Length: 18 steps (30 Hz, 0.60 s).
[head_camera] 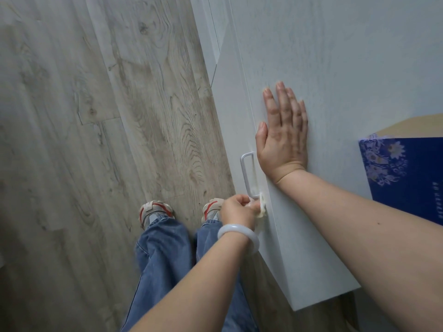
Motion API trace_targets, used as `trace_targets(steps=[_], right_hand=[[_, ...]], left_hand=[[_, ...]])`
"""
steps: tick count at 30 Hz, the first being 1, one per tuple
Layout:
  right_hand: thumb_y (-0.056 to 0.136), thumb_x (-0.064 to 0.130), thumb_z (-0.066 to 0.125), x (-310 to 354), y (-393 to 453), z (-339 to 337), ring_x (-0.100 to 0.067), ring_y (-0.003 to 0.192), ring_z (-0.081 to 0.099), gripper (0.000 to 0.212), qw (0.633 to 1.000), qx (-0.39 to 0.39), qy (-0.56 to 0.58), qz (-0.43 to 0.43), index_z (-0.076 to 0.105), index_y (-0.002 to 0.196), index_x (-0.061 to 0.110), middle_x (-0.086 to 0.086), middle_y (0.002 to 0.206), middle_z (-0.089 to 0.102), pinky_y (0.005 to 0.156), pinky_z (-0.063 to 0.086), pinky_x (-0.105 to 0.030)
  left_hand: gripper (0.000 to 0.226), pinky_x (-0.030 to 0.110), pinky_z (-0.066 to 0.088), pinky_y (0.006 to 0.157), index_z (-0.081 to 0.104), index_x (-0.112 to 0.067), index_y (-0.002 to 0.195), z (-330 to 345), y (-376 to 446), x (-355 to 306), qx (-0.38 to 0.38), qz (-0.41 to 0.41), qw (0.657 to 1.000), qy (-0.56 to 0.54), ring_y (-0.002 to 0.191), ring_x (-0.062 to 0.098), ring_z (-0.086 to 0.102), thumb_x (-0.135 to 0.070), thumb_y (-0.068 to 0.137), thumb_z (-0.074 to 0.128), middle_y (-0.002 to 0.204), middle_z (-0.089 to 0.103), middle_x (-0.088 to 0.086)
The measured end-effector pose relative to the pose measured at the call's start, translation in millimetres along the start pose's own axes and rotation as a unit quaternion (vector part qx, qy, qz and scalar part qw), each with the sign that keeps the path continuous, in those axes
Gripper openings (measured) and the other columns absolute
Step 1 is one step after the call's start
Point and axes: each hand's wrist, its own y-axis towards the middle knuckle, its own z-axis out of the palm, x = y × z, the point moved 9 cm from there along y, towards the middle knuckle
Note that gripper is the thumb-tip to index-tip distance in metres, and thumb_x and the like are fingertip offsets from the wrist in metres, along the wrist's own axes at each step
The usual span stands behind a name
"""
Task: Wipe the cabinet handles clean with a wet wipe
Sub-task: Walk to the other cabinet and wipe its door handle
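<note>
A white bar handle (246,173) runs along the front of a low white cabinet (311,236). My left hand (236,209), with a pale bangle on the wrist, is closed on a crumpled wet wipe (262,208) and presses it against the near end of the handle. Only a small part of the wipe shows past my fingers. My right hand (282,137) lies flat on the cabinet's top, fingers spread, just beside the handle's far end.
A blue patterned box (402,173) rests on the cabinet top at the right, with a tan board behind it. Grey wood-look floor (96,140) fills the left. My feet in sneakers (155,210) and jeans stand right in front of the cabinet.
</note>
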Motion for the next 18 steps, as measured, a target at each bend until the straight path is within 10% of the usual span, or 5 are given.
trace_targets(steps=[11, 18], right_hand=[[0.088, 0.025, 0.041, 0.7, 0.0, 0.7, -0.024, 0.144, 0.024, 0.06, 1.0, -0.005, -0.005, -0.002, 0.034, 0.147, 0.015, -0.01, 0.155, 0.028, 0.118, 0.017, -0.045], [0.088, 0.025, 0.041, 0.1, 0.3, 1.7, -0.024, 0.143, 0.025, 0.06, 1.0, -0.011, -0.007, -0.002, 0.035, 0.147, 0.015, -0.01, 0.155, 0.029, 0.117, 0.018, -0.045]], left_hand=[[0.016, 0.028, 0.056, 0.064, 0.065, -0.015, 0.099, -51.8, 9.1, -45.0, -0.082, 0.093, 0.992, -0.04, 0.077, 0.015, 0.066, -0.01, 0.084, 0.068, 0.094, 0.069, 0.0], [0.046, 0.043, 0.05, 0.098, 0.061, -0.009, 0.125, -3.2, 2.1, -40.4, 0.034, 0.08, 0.995, -0.057, 0.101, 0.023, 0.067, -0.003, 0.08, 0.07, 0.11, 0.07, 0.007]])
